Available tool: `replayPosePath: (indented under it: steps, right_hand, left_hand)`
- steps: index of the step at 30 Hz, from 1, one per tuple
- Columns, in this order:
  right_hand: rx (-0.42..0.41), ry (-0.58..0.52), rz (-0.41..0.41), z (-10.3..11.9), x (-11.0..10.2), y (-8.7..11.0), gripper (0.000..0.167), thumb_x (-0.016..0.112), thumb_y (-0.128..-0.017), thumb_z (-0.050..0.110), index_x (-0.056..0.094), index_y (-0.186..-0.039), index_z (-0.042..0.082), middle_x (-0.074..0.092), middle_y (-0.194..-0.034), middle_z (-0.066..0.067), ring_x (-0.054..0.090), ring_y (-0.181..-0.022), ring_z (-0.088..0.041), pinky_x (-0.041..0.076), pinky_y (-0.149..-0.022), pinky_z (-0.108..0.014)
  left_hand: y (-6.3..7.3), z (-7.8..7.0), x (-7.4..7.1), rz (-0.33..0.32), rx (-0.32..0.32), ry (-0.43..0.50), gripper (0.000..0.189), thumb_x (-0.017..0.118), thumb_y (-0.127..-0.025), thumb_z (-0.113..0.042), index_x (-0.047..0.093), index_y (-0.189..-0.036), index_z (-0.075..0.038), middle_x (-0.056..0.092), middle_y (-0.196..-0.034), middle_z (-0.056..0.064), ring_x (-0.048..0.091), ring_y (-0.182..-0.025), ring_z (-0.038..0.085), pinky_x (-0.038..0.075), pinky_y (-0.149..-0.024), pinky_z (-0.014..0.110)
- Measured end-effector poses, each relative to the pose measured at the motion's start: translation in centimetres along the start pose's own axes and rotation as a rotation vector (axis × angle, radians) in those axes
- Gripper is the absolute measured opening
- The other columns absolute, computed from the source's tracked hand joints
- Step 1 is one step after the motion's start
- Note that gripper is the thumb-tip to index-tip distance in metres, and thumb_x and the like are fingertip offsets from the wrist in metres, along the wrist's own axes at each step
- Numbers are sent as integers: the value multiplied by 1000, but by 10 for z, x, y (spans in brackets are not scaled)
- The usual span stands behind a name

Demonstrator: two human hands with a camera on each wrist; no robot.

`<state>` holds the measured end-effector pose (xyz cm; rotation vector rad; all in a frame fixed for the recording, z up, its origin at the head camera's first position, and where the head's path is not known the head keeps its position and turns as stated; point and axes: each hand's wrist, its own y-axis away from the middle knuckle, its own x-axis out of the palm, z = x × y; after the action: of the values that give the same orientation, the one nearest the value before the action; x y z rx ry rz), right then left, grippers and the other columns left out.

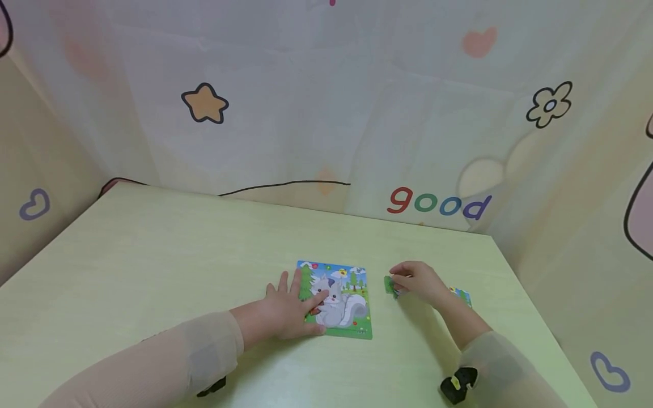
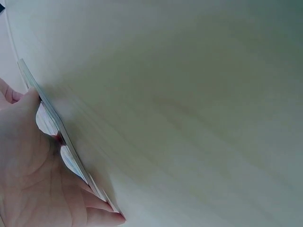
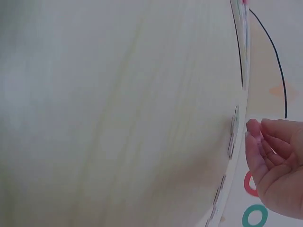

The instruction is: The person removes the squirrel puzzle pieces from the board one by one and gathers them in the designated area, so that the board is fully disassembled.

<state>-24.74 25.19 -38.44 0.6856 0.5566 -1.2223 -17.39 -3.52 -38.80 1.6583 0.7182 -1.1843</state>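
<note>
A jigsaw puzzle [image 1: 339, 311] with a grey squirrel picture lies flat on the table. My left hand [image 1: 285, 309] rests on its left side with fingers spread, and the fingers cover part of the picture. In the left wrist view, the puzzle [image 2: 61, 130] appears edge-on beside the palm. Right of the puzzle, my right hand [image 1: 420, 283] is over a small green puzzle piece [image 1: 389, 285], its fingers bent and bunched together. The right wrist view shows low pieces [image 3: 234, 132] on the table, slightly apart from the fingertips, and nothing visible between the fingers.
More puzzle pieces [image 1: 461, 296] lie partly hidden behind the right forearm. A pale table [image 1: 168, 255] extends under everything. Printed cloth [image 1: 316, 113] hangs along its back and sides.
</note>
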Motion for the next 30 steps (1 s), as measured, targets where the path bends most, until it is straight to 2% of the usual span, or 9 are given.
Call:
replayPosePath:
  steps: [9,16,25,30]
  right_hand:
    - [-67,15,95,23,23,5,20,60,-91,12,66,-108,4,64,-89,-3,57,-78,-17,49,-72,-29]
    - [-140,173,177,33,35,10,21,66,-87,14,68,-107,7,59,-89,1,52,-79,-15,45,-68,-27]
    - [-150,287,157,42,43,14,33,74,-80,17,68,-112,8,56,-88,2,50,-78,-15,43,-69,-28]
    - [-140,314,146,45,46,14,32,75,-79,15,69,-110,9,55,-87,2,50,-78,-14,44,-70,-28]
  left_hand:
    - [2,0,-2,-1,0,0,74,42,-83,-70,21,-147,-40,5,-153,21,10,-136,48,25,-100,62]
    - [2,1,-2,-4,11,7,74,42,-83,-70,22,-147,-39,5,-153,22,10,-135,48,25,-99,63]
    - [1,1,-1,-7,11,-8,74,41,-83,-71,21,-147,-40,6,-153,22,11,-135,48,26,-99,63]
    - [2,1,-1,-9,11,-10,74,41,-83,-71,21,-147,-40,6,-153,22,12,-135,48,26,-99,62]
